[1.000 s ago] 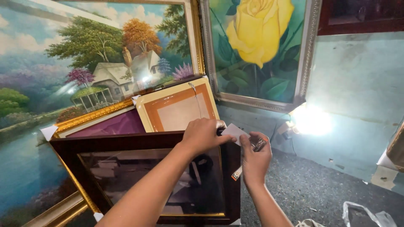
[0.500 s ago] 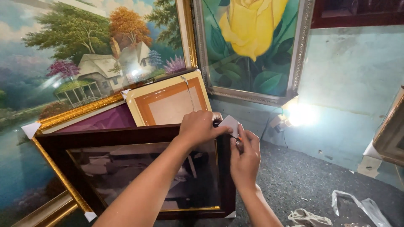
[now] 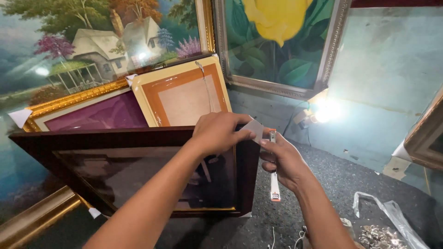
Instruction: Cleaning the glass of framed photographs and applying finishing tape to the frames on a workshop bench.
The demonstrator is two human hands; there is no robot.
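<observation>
Frames first, since they fill the view: six, counted from largest down. Behind and above the dark frame [image 3: 138, 138] stands a landscape painting [image 3: 92, 46] in gold moulding. Up and to the right of it is a yellow rose painting [image 3: 277, 41] in silver. Leaning just behind its top edge are a purple-matted frame [image 3: 97, 115] and an orange-and-cream frame [image 3: 180, 97]. Far to its right, a sixth frame [image 3: 427, 133] shows only as an edge.

The work in hand looks like fitting a white corner piece [image 3: 254, 130] onto the dark frame's upper right corner, where it now sits. The left hand [image 3: 219, 133] lies over that corner, thumb and forefinger pinching the piece. The right hand [image 3: 284, 159], just right of the corner, has its fingers curled round one slim white tool [image 3: 274, 184], with the forefinger stretched out to the piece's lower edge.

Seating it squarely would seem to call for a steady frame and pressure from both sides.

Two more white corner pieces already show at the dark frame's two bottom corners. One lamp [image 3: 323, 110] glows to its right.
</observation>
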